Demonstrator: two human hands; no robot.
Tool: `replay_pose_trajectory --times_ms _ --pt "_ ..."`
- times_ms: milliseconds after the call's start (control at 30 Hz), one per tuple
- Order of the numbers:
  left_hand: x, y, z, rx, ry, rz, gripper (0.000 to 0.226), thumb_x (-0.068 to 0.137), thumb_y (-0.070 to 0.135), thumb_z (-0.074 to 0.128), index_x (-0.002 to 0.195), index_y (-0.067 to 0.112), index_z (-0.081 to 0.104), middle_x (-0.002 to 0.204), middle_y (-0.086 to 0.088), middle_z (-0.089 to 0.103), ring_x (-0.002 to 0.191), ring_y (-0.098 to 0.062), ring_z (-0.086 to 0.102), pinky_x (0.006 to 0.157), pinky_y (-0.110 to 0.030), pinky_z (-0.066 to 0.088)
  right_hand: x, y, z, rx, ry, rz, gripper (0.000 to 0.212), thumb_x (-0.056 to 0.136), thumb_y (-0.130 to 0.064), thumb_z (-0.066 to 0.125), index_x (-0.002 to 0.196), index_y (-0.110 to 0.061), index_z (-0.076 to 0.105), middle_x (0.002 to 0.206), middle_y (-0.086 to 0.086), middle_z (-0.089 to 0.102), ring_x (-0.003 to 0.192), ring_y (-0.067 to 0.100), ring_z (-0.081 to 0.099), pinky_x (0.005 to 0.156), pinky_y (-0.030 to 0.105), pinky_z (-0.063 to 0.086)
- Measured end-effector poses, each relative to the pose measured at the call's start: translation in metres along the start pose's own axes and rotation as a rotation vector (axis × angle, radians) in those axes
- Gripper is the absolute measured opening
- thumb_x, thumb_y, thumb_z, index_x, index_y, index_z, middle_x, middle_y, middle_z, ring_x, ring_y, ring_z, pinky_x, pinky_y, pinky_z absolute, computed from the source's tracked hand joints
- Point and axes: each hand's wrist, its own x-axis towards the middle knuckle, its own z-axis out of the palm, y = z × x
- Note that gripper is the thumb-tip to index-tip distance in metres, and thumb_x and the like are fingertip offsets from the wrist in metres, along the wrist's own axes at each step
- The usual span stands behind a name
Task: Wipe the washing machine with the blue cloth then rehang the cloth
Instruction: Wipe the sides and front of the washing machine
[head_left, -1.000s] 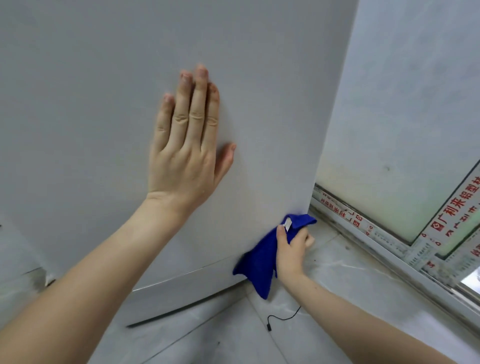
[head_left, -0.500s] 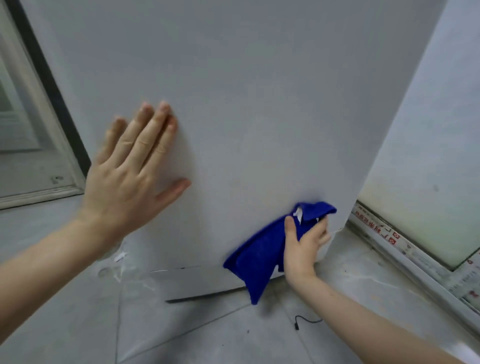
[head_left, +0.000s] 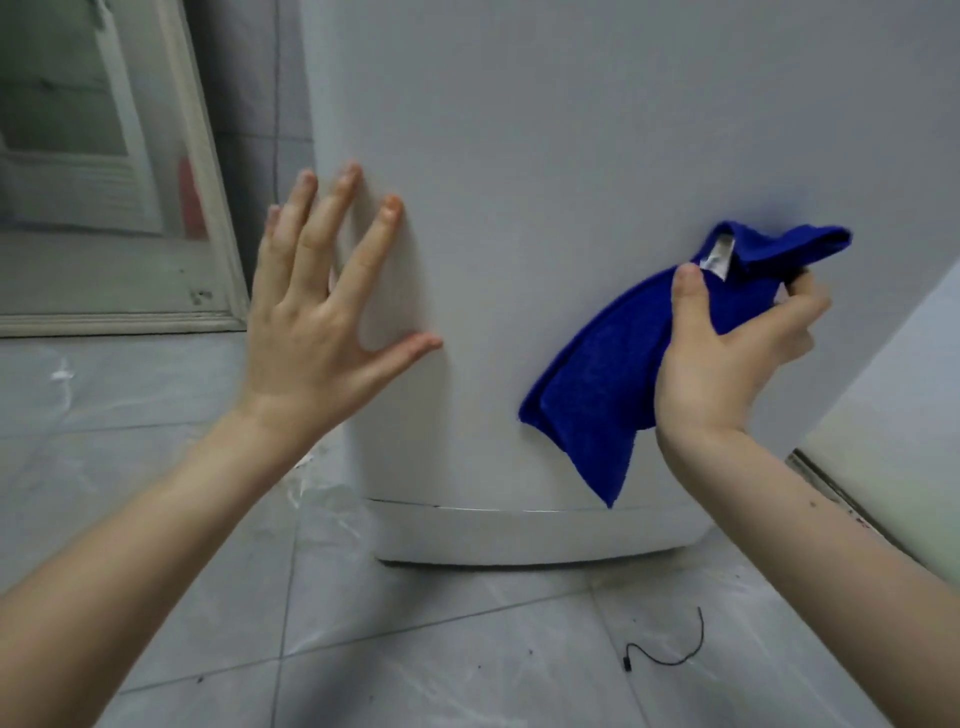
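The white washing machine (head_left: 571, 156) fills the upper middle of the view, its lower front panel and base strip facing me. My right hand (head_left: 727, 358) grips the crumpled blue cloth (head_left: 613, 374) against the panel's lower right. A white label shows near the cloth's top, and a pointed corner hangs down toward the base strip. My left hand (head_left: 322, 322) is spread with fingers apart near the machine's left edge, fingertips at or just off the panel, holding nothing.
Grey floor tiles (head_left: 363, 649) lie below. A thin black cord (head_left: 670, 649) lies on the floor in front of the machine. A white door frame (head_left: 208, 208) stands at the left. A pale wall with a metal sill (head_left: 883, 415) closes in at the right.
The view has swung left and closer. My right hand has lifted the cloth higher up the panel. My left hand has gone from flat on the panel to spread, with the palm off it.
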Motion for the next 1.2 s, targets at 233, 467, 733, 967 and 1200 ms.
replay_pose_trajectory --times_ms 233,467,733,967,1200 --pt "-0.032 -0.005 0.015 -0.300 -0.035 -0.064 0.085 0.088 0.042 0.075 0.147 -0.004 0.034 0.157 -0.024 0.018 0.150 -0.036 0.014 0.123 -0.051 0.019 -0.099 0.081 -0.009 -0.268 -0.177 0.169 0.058 0.091 -0.019 0.068 0.131 0.002 0.032 0.137 0.020 0.032 0.105 0.004 0.026 0.092 0.008 0.023" --pt "-0.077 0.001 0.023 -0.501 -0.177 -0.396 0.096 0.082 0.052 0.070 0.154 0.040 0.009 0.163 -0.014 0.016 0.148 0.003 0.006 0.113 -0.018 0.025 -0.171 0.105 0.020 -0.158 0.022 0.311 0.053 0.091 -0.010 0.069 0.131 0.001 0.035 0.125 0.008 0.028 0.102 -0.003 0.027 0.108 0.030 0.031" --pt "-0.074 -0.018 0.019 -0.523 -0.200 -0.300 0.092 0.081 0.047 0.073 0.154 0.035 0.018 0.159 -0.014 0.023 0.143 -0.005 0.025 0.105 -0.038 0.047 -0.113 0.023 0.061 -0.029 0.071 -0.147 0.065 0.080 -0.021 0.082 0.132 -0.001 0.048 0.120 0.007 0.045 0.112 -0.007 0.038 0.099 0.006 0.029" --pt "-0.088 -0.032 0.018 -0.698 -0.259 -0.408 0.095 0.080 0.035 0.079 0.149 0.057 0.017 0.141 0.024 0.040 0.126 -0.003 0.049 0.102 -0.027 0.050 -0.228 0.114 0.040 -0.148 -0.012 0.374 0.066 0.082 -0.009 0.078 0.130 0.008 0.037 0.127 0.017 0.037 0.105 0.000 0.029 0.107 0.013 0.030" --pt "-0.086 -0.038 0.012 -0.716 -0.329 -0.403 0.101 0.080 0.021 0.082 0.144 0.065 0.017 0.146 0.024 0.037 0.128 0.007 0.044 0.100 -0.021 0.048 -0.211 0.066 0.064 -0.039 -0.014 0.261 0.061 0.077 -0.002 0.078 0.126 -0.002 0.040 0.123 0.008 0.039 0.108 0.006 0.042 0.098 0.022 0.042"
